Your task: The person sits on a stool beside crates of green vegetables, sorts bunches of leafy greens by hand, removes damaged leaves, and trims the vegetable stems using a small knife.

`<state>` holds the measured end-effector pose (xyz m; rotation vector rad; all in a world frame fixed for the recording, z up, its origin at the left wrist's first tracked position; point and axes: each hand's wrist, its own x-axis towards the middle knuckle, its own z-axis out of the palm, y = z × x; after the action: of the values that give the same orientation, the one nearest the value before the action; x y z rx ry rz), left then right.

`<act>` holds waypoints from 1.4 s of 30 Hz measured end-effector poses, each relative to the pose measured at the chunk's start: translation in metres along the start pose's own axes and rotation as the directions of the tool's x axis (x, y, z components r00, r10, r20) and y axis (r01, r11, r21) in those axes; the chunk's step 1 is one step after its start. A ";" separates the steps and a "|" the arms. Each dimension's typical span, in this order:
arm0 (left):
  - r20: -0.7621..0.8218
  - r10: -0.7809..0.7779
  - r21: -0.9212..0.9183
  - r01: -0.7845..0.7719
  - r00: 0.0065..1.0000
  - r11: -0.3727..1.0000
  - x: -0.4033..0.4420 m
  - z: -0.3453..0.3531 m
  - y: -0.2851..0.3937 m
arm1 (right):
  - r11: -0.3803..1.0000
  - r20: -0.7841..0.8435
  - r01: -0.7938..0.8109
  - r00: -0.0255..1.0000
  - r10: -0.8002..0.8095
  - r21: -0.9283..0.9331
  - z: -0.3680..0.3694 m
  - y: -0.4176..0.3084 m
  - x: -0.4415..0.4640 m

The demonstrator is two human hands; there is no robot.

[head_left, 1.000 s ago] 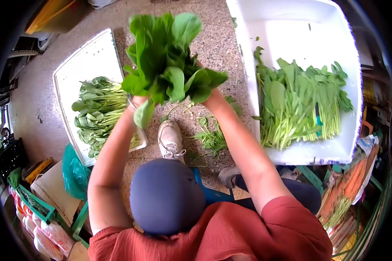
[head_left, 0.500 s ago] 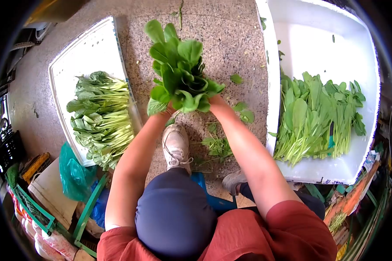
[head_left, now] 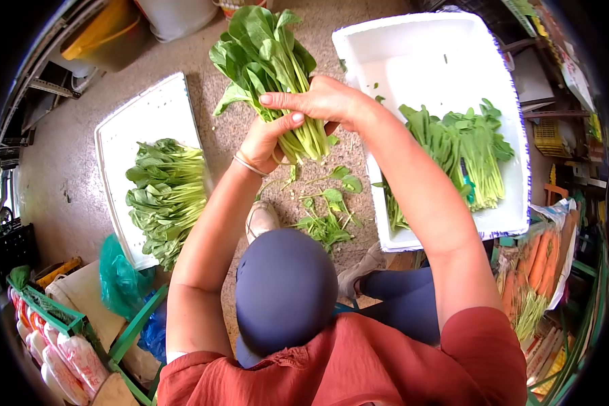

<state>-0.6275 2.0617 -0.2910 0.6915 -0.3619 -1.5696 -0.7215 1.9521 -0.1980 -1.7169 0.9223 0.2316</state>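
Head view: left hand [head_left: 264, 139] and right hand [head_left: 328, 101] clasp leafy-green bunch [head_left: 277, 74], grip pressed round stems [head_left: 310, 141], above floor [head_left: 61, 149] between white tray [head_left: 118, 145] and foam box [head_left: 413, 61]; probably light, leaves [head_left: 250, 34] likely bruise; firmer stems best hold.

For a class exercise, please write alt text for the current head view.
A person's left hand and right hand hold a bunch of leafy greens above the floor. More greens lie on a white tray to the left and in a white box to the right.
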 end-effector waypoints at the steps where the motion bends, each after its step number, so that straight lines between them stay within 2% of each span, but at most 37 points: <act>1: 0.016 0.016 0.011 -0.017 1.000 1.000 -0.003 0.012 0.006 | 0.998 -0.009 -0.002 1.000 0.002 -0.070 -0.008 -0.020 -0.019; 3: 0.060 0.074 -0.107 -0.068 0.995 0.992 -0.010 0.035 0.020 | 0.996 -0.075 0.055 0.995 -0.060 -0.065 -0.017 -0.035 -0.038; 4: 0.070 0.105 -0.064 -0.100 0.992 0.993 -0.013 0.042 0.023 | 0.995 -0.087 0.070 0.993 -0.077 -0.077 -0.021 -0.042 -0.051; 6: 0.096 0.132 -0.113 -0.121 0.987 0.986 -0.022 0.061 0.030 | 0.992 -0.261 0.032 0.963 -0.064 -0.124 -0.028 -0.054 -0.080; 7: 0.108 0.144 -0.167 -0.125 0.984 0.978 -0.026 0.072 0.032 | 0.991 -0.272 0.038 0.960 -0.072 -0.129 -0.030 -0.051 -0.090; 8: 0.081 0.150 -0.239 -0.127 0.985 0.963 -0.030 0.079 0.031 | 0.968 -0.302 0.141 0.932 -0.201 -0.207 -0.031 -0.043 -0.097; 9: 0.093 0.156 -0.235 -0.131 0.983 0.963 -0.036 0.092 0.033 | 0.928 -0.321 0.237 0.889 -0.326 -0.287 -0.031 -0.034 -0.100; 10: 0.082 0.157 -0.225 -0.135 0.984 0.965 -0.044 0.108 0.037 | 0.953 -0.214 0.291 0.929 -0.303 -0.085 -0.025 -0.029 -0.106; 11: 0.070 0.154 -0.217 -0.136 0.986 0.967 -0.050 0.120 0.036 | 0.953 -0.222 0.291 0.927 -0.303 -0.086 -0.023 -0.023 -0.112; 13: -0.007 0.173 -0.178 -0.171 0.985 0.969 -0.054 0.133 0.027 | 0.927 -0.075 0.368 0.925 -0.373 -0.073 -0.011 -0.017 -0.133; 14: -0.020 0.163 -0.164 -0.164 0.986 0.973 -0.056 0.138 0.024 | 0.914 -0.196 0.403 0.893 -0.405 -0.056 -0.003 -0.013 -0.144; 17: -0.043 0.134 -0.141 -0.138 0.990 0.980 -0.069 0.150 0.012 | 0.894 -0.220 0.447 0.872 -0.437 -0.002 0.007 0.008 -0.158; 19: -0.049 0.077 -0.109 -0.082 0.996 0.991 -0.086 0.164 0.005 | 0.898 -0.262 0.440 0.865 -0.428 -0.012 0.015 0.018 -0.172; 21: -0.058 0.047 -0.021 -0.048 0.997 0.999 -0.098 0.170 -0.003 | 0.953 -0.165 0.279 0.952 -0.258 0.119 0.018 0.023 -0.187; 22: -0.066 0.042 -0.022 -0.043 0.997 0.999 -0.103 0.174 -0.007 | 0.948 -0.173 0.287 0.949 -0.262 0.136 0.024 0.026 -0.194; 24: -0.185 0.145 0.077 -0.133 0.972 0.988 -0.115 0.180 -0.018 | 0.944 -0.139 0.279 0.956 -0.257 0.174 0.032 0.028 -0.208; 25: -0.194 0.139 0.076 -0.127 0.971 0.989 -0.121 0.180 -0.023 | 0.939 -0.113 0.277 0.959 -0.258 0.205 0.035 0.031 -0.213; 28: -0.193 0.244 0.222 -0.200 0.950 0.954 -0.141 0.183 -0.034 | 0.909 -0.121 0.329 0.944 -0.308 0.255 0.044 0.049 -0.223; 29: -0.197 0.236 0.221 -0.192 0.952 0.956 -0.145 0.183 -0.039 | 0.885 -0.131 0.369 0.929 -0.345 0.284 0.049 0.053 -0.229; 30: -0.245 0.225 0.191 -0.180 0.943 0.965 -0.148 0.182 -0.043 | 0.916 -0.060 0.259 0.966 -0.253 0.306 0.050 0.046 -0.241; 32: -0.371 0.204 0.099 -0.180 0.906 0.979 -0.149 0.182 -0.051 | 0.902 -0.041 0.234 0.971 -0.236 0.362 0.060 0.056 -0.244; 33: -0.402 0.248 0.062 -0.244 0.881 0.968 -0.148 0.180 -0.056 | 0.886 -0.023 0.217 0.974 -0.227 0.411 0.065 0.061 -0.243; 34: -0.422 0.272 0.029 -0.287 0.865 0.958 -0.146 0.178 -0.062 | 0.856 -0.066 0.293 0.954 -0.293 0.427 0.069 0.064 -0.242; 35: -0.444 0.295 -0.002 -0.330 0.846 0.944 -0.144 0.176 -0.067 | 0.855 -0.063 0.293 0.953 -0.295 0.427 0.069 0.065 -0.242; 38: -0.499 0.307 0.078 -0.311 0.810 0.947 -0.138 0.171 -0.072 | 0.877 -0.029 0.242 0.967 -0.253 0.415 0.070 0.067 -0.244; 42: -0.479 0.221 -0.028 -0.267 0.850 0.963 -0.139 0.182 -0.067 | 0.876 0.020 0.227 0.965 -0.260 0.426 0.067 0.074 -0.240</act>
<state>-0.7930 2.1751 -0.1625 0.8909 -0.0068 -1.1199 -0.9141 2.1158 -0.1384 -1.3903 0.6327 -0.0690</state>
